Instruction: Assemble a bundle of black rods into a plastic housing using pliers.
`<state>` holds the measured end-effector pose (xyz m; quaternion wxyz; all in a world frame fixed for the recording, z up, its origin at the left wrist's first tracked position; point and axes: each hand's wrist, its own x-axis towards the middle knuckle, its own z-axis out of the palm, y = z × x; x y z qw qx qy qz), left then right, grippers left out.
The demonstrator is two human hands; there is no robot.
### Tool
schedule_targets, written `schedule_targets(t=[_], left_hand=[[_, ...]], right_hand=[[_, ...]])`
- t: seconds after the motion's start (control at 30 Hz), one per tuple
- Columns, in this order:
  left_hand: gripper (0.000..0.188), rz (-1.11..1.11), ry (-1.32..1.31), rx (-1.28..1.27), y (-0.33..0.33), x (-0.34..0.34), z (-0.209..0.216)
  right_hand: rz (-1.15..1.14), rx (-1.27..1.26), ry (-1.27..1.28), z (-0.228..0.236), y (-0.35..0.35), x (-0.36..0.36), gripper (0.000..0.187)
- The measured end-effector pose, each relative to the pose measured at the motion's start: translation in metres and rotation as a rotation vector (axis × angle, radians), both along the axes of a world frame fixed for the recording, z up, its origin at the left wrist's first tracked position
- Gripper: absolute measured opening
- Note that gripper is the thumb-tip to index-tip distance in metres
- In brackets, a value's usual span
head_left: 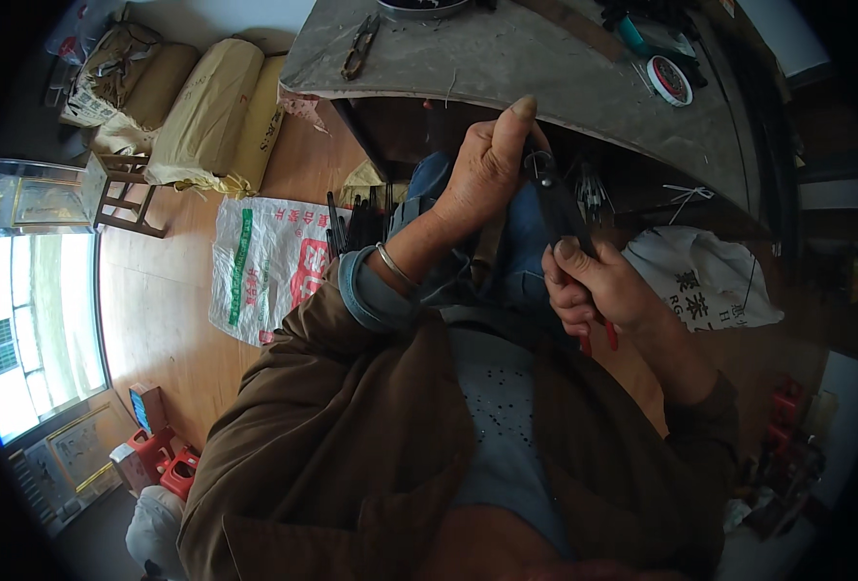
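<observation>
Head | red-handled pliers (558,208) | in right hand (608,281), tip beside left hand (492,160)

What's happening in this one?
A person works with both hands below the near edge of a table. The right hand grips red-handled pliers, their dark head pointing up toward the left hand. That hand is curled, thumb up, beside the head; whatever it may hold is too hidden to tell. Another tool and a round tin rest on the table.
</observation>
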<state>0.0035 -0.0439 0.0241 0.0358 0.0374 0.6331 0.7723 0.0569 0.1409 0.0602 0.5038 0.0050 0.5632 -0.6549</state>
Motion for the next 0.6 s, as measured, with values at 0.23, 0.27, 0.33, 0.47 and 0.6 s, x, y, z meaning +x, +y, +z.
schedule_targets(t=[0.23, 0.27, 0.33, 0.47, 0.6], left_hand=[[0.066, -0.012, 0.001, -0.042, 0.006, -0.008, -0.008], [0.065, -0.005, -0.014, -0.011, 0.009, -0.008, -0.005], [0.065, 0.035, -0.01, -0.022, 0.01, -0.011, -0.012], [0.064, 0.094, -0.003, -0.007, 0.003, -0.02, -0.024], [0.064, 0.056, -0.071, -0.051, 0.005, -0.019, -0.021]], right_hand=[[-0.054, -0.187, -0.115, -0.021, 0.002, 0.001, 0.039], [-0.053, -0.282, -0.163, -0.025, 0.007, 0.0, 0.037], [-0.06, -0.1, 0.052, -0.03, 0.007, -0.004, 0.029], [-0.084, 0.731, 1.813, -0.055, 0.036, -0.041, 0.017], [-0.407, 1.13, 1.45, -0.04, 0.084, -0.105, 0.021]])
